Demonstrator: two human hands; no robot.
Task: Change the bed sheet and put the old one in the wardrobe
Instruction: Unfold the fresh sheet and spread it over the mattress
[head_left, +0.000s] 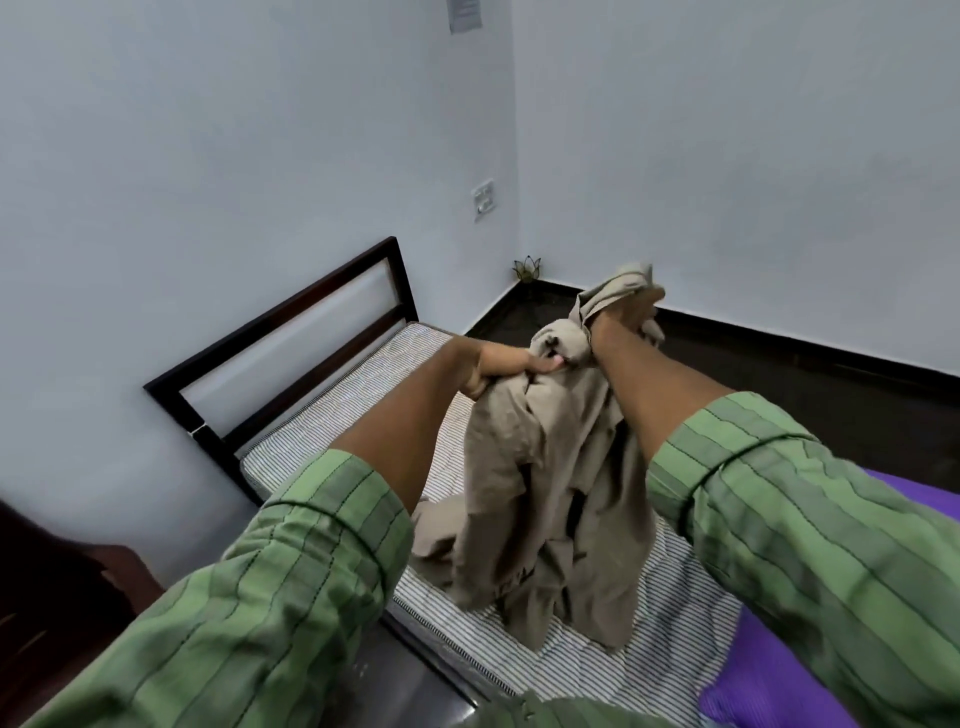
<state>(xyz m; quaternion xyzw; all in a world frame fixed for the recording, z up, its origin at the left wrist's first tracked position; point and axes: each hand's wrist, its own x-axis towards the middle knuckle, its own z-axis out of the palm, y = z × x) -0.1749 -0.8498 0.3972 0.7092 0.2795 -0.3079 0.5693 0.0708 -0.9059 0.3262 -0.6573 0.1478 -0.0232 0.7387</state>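
A crumpled beige bed sheet (550, 493) hangs bunched in the air over a striped mattress (363, 384), its lower folds resting on the mattress. My left hand (511, 371) grips the sheet's upper left part, fingers curled into the cloth. My right hand (623, 312) is higher and farther away, clutching a wad of the same sheet that sticks out above its fist. Both arms reach forward in green striped sleeves. A purple cloth (769, 670) lies on the mattress at the lower right, partly hidden by my right sleeve.
The bed has a dark wooden headboard (291, 332) against the pale wall on the left. Dark floor (779, 374) runs beyond the bed to the room's corner, where a small lotus-shaped ornament (526, 269) stands. A dark wooden piece of furniture (57, 587) sits at lower left.
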